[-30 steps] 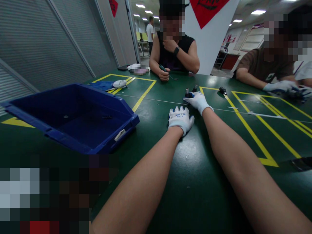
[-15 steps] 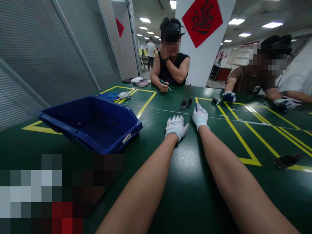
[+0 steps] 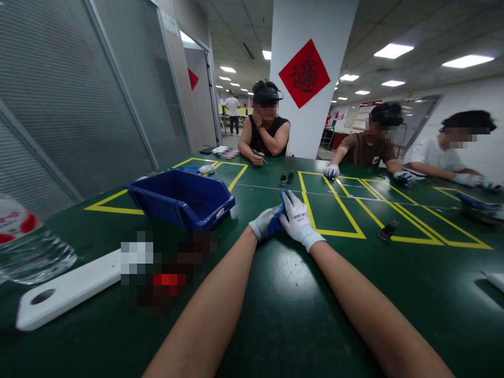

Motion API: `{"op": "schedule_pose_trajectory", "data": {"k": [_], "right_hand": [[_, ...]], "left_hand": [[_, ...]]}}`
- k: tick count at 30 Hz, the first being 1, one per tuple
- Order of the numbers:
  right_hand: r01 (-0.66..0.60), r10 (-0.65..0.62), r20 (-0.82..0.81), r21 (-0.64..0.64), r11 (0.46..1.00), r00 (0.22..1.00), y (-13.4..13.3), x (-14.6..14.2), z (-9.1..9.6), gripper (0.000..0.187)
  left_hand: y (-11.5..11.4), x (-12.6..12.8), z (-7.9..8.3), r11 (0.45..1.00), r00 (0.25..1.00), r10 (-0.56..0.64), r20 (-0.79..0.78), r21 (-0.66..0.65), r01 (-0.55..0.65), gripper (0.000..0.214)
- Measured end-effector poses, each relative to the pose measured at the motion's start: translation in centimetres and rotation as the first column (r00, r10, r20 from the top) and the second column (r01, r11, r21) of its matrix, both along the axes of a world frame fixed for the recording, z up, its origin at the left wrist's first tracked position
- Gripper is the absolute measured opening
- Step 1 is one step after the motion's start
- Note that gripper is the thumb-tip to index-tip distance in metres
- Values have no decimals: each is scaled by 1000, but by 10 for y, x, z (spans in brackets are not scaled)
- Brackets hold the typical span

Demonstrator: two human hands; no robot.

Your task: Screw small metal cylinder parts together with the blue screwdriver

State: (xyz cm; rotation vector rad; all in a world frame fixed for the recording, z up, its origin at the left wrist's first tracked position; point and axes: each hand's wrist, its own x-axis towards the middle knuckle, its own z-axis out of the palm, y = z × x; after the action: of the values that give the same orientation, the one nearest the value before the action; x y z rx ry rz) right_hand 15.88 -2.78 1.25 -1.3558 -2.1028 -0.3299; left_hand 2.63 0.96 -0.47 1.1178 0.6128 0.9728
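My left hand [image 3: 268,222], in a white glove with a blue palm, is turned so that part of the blue side shows. Its fingers are mostly hidden by my right hand [image 3: 297,216]. That right hand wears a matching glove, back upward, with its fingers stretched out against the left one. The two gloves touch over the green table [image 3: 275,294]; no separate object shows between them. Beyond them stand two small dark bottle-like things [image 3: 283,178]. To the left of my hands sits a blue plastic bin [image 3: 177,197] with a small dark item inside.
A water bottle [image 3: 31,241] and a white bar with a hole [image 3: 74,286] lie at left, beside a blurred patch. Another dark bottle-like thing [image 3: 389,230] is at right. Yellow tape [image 3: 342,234] marks the table. Several people sit across and to the right, some gloved.
My hands were apart, resting on the table with the left spread palm down; now they are together. The view has shifted, bringing the bottle and white bar into sight.
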Motion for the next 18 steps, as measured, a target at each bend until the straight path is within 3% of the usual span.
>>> {"op": "schedule_pose_trajectory", "data": {"k": [3,4,6,9,12,14,16,18], "right_hand": [[54,-53,25,-56,997,998,-5,5,-1,75],[72,-70,31,-78,994,997,-5,7,-2,78],[104,-100,35,-117,988,994,-4,14,-5,87],[115,-117,-11,-122,986,993,-10,33,-9,84],[190,-184,-185,18,982,965,-31,69,-6,54],[382,-316,-347,141,913,883,-49,105,-2,48],[620,-478,-481,189,761,735,-66,149,1,58],[761,-587,-538,174,625,605,-77,194,1,70]], "left_hand": [[-8,-3,5,995,995,-100,10,-22,101,34],[-8,-3,7,998,998,-55,25,-24,55,32],[-4,-3,10,988,987,145,69,-57,-141,28],[2,-10,14,898,902,432,11,-99,-429,26],[1,-26,21,855,835,518,-187,135,-500,29],[-5,-39,33,813,762,572,-305,336,-475,36],[-13,-53,53,770,658,620,-428,493,-405,39],[-20,-69,79,737,539,659,-524,593,-325,39]]}}
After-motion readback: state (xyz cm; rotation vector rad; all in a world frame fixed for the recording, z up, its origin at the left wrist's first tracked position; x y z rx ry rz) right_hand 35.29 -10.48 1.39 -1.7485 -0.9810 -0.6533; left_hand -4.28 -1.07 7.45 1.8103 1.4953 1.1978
